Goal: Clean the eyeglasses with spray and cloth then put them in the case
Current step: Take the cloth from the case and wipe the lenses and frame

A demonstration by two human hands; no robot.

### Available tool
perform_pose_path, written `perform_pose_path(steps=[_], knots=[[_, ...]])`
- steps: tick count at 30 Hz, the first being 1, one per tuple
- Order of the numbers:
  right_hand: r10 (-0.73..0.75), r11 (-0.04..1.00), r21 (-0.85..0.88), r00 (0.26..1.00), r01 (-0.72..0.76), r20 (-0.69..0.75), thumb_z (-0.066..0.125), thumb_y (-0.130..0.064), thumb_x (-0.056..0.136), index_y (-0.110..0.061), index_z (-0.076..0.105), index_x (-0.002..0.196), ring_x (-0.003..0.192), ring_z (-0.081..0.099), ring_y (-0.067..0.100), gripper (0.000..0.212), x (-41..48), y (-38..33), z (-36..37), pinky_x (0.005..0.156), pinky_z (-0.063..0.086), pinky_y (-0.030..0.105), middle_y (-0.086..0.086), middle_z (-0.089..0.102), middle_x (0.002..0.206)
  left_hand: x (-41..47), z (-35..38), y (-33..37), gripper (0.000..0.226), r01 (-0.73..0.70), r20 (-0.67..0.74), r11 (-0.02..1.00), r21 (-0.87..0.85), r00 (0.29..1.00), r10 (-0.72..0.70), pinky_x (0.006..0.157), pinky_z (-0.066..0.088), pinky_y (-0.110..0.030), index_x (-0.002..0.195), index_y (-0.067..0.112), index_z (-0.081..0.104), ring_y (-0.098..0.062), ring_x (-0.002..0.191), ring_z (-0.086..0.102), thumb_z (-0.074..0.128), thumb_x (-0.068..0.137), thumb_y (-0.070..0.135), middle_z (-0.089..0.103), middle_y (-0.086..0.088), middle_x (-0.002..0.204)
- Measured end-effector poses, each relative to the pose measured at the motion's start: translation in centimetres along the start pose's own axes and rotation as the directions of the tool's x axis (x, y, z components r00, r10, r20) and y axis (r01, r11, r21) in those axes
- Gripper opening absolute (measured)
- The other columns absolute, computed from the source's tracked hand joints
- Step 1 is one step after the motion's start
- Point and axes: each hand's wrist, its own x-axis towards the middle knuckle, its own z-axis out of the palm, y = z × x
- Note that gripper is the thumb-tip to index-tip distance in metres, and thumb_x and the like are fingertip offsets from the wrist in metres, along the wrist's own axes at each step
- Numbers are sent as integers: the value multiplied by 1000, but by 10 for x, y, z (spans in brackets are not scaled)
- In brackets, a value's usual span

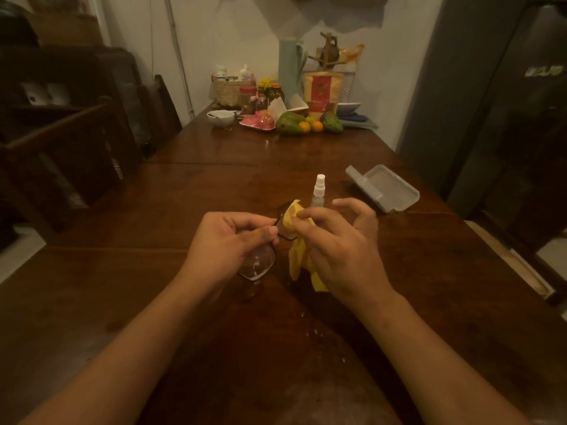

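My left hand pinches the dark-framed eyeglasses at the bridge, holding them above the wooden table. One lens hangs below the hand, wet and glinting. My right hand grips a yellow cloth and presses it with thumb and forefinger around the far lens. Just behind the hands a small clear spray bottle with a white nozzle stands upright. To the right of the bottle the grey eyeglasses case lies open.
Droplets glisten on the table near me. At the far end sit a white bowl, a pink plate, fruit, jars, a basket and a red pouch. Dark chairs stand on the left, a grey fridge on the right.
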Motion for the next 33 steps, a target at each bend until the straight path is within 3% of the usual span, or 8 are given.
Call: perform_pose_path(steps=[4,8,13,16,17,21,28,33], knots=[[130,991,0,991,-130,-27,59,-24,93,-14,71,121,125,38,36,32,3,-7,2,88,41,54,8,68,123,-1,4,0,15,-10,35,999,46,999,9,66,56,-19,88,24,81,-15,78,75,74,83,11,78,-4,80],[71,995,65,995,-76,64,55,-28,95,-21,70,124,131,30,33,33,1,-8,2,92,35,53,3,63,132,-1,2,1,13,-24,5,999,41,1000,24,64,56,-19,87,20,81,-15,74,74,74,84,10,78,-6,79],[95,986,127,993,-104,71,54,-34,98,-21,73,117,132,43,35,30,1,2,-2,98,39,55,-2,67,125,0,2,2,14,-18,5,1000,-1,1000,18,62,55,-18,85,18,81,-15,71,74,73,83,6,78,-8,77],[132,984,123,991,-127,-28,63,-26,94,-17,76,113,130,43,32,24,2,0,2,105,33,42,-1,70,118,0,4,0,14,-30,20,1000,9,999,30,64,55,-18,85,20,81,-15,74,75,74,83,8,78,-7,78],[126,986,118,990,-117,-66,66,-23,93,-17,76,112,128,43,33,22,2,-2,4,103,31,39,-1,71,117,0,4,-1,14,-33,28,999,6,999,33,64,55,-19,87,21,81,-15,75,75,75,82,10,78,-6,79],[38,990,141,991,-20,-129,73,-13,89,-21,76,113,120,46,40,25,0,-1,5,85,36,48,-5,72,118,1,0,-3,12,-41,53,999,-11,998,41,67,56,-22,90,20,81,-18,77,75,75,82,15,78,-8,81],[122,991,76,986,-114,-113,68,-23,91,-21,73,121,132,36,32,30,3,2,4,94,31,49,-5,71,124,1,-1,-4,10,-61,86,998,9,995,60,66,55,-20,90,20,81,-16,78,75,74,83,16,78,-6,83],[12,989,144,999,-7,-35,58,-29,93,-23,71,124,134,34,31,34,1,2,2,95,30,45,-8,66,131,2,-6,-4,10,-53,69,999,-9,996,53,64,55,-21,91,17,81,-17,76,75,75,83,18,78,-8,82]])
